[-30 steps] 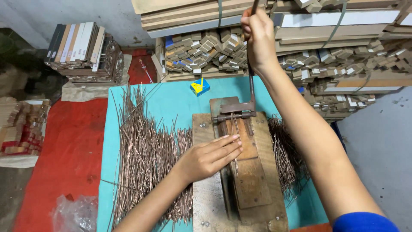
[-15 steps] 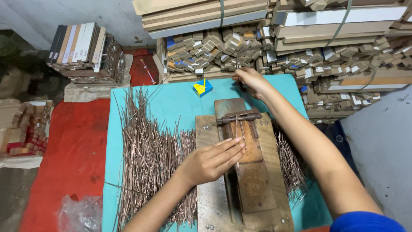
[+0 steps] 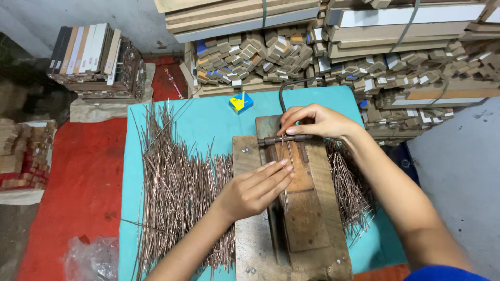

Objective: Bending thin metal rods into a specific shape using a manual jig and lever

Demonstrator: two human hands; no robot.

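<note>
The left hand (image 3: 255, 190) lies flat on the wooden jig (image 3: 291, 208), which stands on the turquoise tabletop (image 3: 208, 122). Its fingers (image 3: 278, 171) are stretched out and close together, and they press on thin copper-coloured rods (image 3: 286, 179) that lie along the middle of the jig. The fingers do not close around anything; they only hold the rods down from above.

The right hand (image 3: 315, 120) is at the far end of the jig, over the metal hinge bar (image 3: 284, 139) that crosses it. Its fingers are bent and pinched together at the far ends of the same rods, just at the bar. The thumb and the fingertips seem to hold the rod ends, but how firmly I cannot tell. A dark curved lever (image 3: 284, 91) rises behind this hand.

To the left of the jig a big pile of rods (image 3: 177, 187) lies spread on the tabletop, mostly pointing away from the person. To the right of the jig there is a smaller pile (image 3: 349, 187), partly under the right forearm.

A small blue and yellow box (image 3: 241, 102) stands near the far edge of the tabletop. Behind it, stacks of wooden blocks (image 3: 250, 57) and long boards (image 3: 239, 18) are stored. On the left, more boards (image 3: 86, 49) stand over a red floor mat (image 3: 78, 198).
</note>
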